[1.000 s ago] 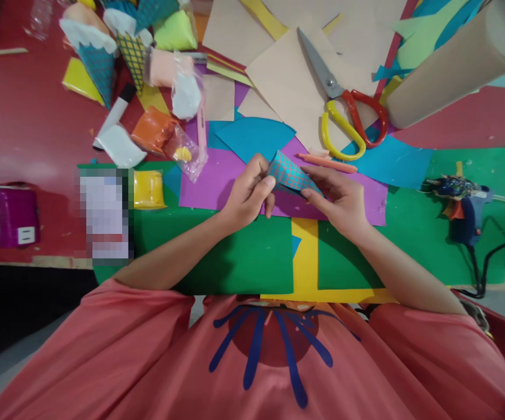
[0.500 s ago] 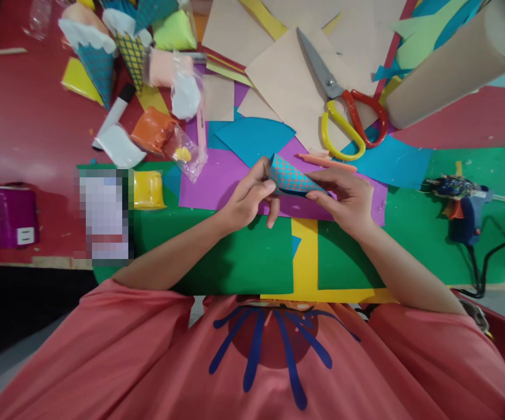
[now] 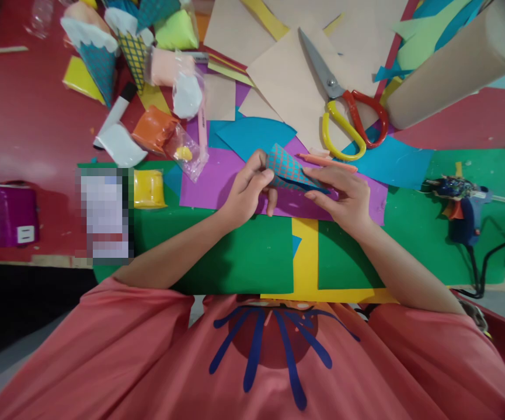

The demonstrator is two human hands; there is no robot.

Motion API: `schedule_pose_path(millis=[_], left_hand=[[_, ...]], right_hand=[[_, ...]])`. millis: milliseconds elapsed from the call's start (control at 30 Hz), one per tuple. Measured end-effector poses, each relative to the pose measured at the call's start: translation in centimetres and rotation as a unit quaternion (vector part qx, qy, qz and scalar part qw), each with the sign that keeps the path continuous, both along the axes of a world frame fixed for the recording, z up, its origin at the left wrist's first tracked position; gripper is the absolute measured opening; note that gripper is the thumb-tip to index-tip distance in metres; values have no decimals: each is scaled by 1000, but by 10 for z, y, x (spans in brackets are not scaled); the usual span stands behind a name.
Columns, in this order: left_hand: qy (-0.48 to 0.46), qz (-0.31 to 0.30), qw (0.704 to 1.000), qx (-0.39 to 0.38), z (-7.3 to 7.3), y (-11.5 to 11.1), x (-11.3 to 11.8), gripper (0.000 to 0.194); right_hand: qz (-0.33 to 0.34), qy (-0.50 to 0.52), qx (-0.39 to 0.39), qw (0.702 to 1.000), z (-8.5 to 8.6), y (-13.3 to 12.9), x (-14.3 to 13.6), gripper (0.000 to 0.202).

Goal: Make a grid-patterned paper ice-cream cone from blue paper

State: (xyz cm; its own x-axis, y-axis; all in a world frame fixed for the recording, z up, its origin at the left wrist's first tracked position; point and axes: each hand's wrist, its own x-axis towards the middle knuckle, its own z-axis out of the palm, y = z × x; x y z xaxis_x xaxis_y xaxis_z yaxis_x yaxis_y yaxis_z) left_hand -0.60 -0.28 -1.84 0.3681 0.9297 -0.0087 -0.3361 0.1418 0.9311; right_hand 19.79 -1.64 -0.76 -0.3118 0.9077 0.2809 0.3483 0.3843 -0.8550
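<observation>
A blue paper cone (image 3: 288, 166) with an orange-red grid pattern is held between both hands above a purple sheet (image 3: 208, 181). My left hand (image 3: 252, 189) grips its wide end, the thumb on the near side and the other fingers partly behind it. At the narrow end, my right hand (image 3: 342, 192) has its fingers on top of the paper and its thumb just below. A seam gapes along the near side of the cone. Right behind the cone lie an orange pen (image 3: 328, 161) and a blue fan-shaped piece of paper (image 3: 256, 135).
Large scissors (image 3: 333, 87) with red and yellow handles rest on beige sheets. A cardboard tube (image 3: 449, 67) stands at the right, near a blue glue gun (image 3: 465, 216). At the left are finished cones (image 3: 98, 67), clay packets (image 3: 153, 128), a marker (image 3: 116, 114) and a blurred-out phone (image 3: 105, 216).
The cone has been turned and loosened: its near edge now gapes open along the seam. My left hand has shifted slightly up and left; my right fingers have lifted a little.
</observation>
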Motion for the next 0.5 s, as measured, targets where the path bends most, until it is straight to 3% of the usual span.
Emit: schedule_pose_path(millis=[500], left_hand=[[45,-1,999,-29,-6,2,2,49]], right_hand=[[7,-61,79,995,-1,-3,1,27]])
